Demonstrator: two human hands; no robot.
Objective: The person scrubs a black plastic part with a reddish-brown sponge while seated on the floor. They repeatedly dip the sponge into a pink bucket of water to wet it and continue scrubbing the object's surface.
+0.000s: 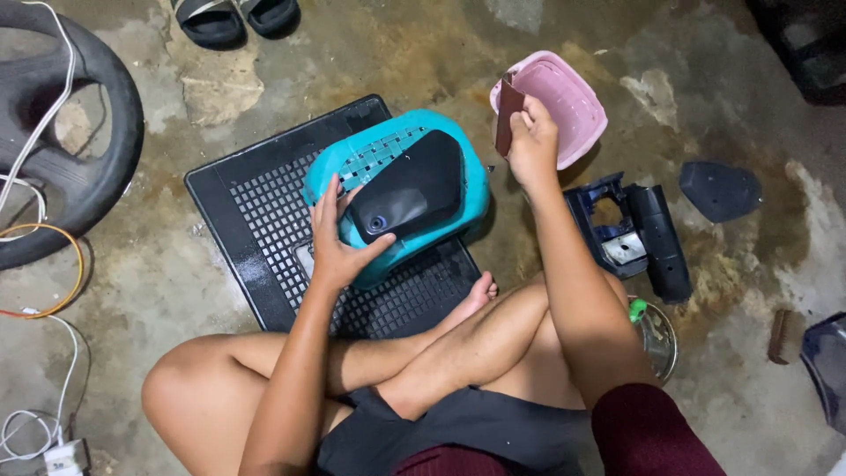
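**Black plastic panel held for sanding**

Black plastic forms the workpiece: a smooth, rounded panel (407, 189) with a small round hole near its lower corner is laid across an overturned teal basket (458, 207). The basket stands on a black grid mat (256, 216), which is spread over a stained concrete floor (441, 53).

**Grip state**

- The left hand (333, 242) is pressed against the lower left edge of the panel, with the fingers spread along the rim and the thumb tucked beneath. The panel is steadied rather than lifted.
- The right hand (532, 141) is closed on a folded brown strip of sandpaper (507, 113), which is raised clear of the panel and held above the rim of a pink basin (573, 101). Whether the basin holds water cannot be told.

**Surroundings**

Further dark plastic parts are laid to the right: a hollow housing (630, 234) and a separate flat piece (720, 189). A small metal bowl (659, 339) is set beside the knee, a brush (782, 335) lies at the far right, a tyre (75, 132) and loose cables (53, 264) are seen to the left, and a pair of sandals (233, 16) is placed at the top.

**Step in hand**

The moment is judged to fall between strokes: the panel is positioned and braced, while the abrasive is kept away from it, near the basin.

**Requirements of the next move**

The sandpaper would have to be brought down flat onto the curved face. Firm counter-pressure from the left hand would be needed, since the panel is only resting on the basket and could slide.
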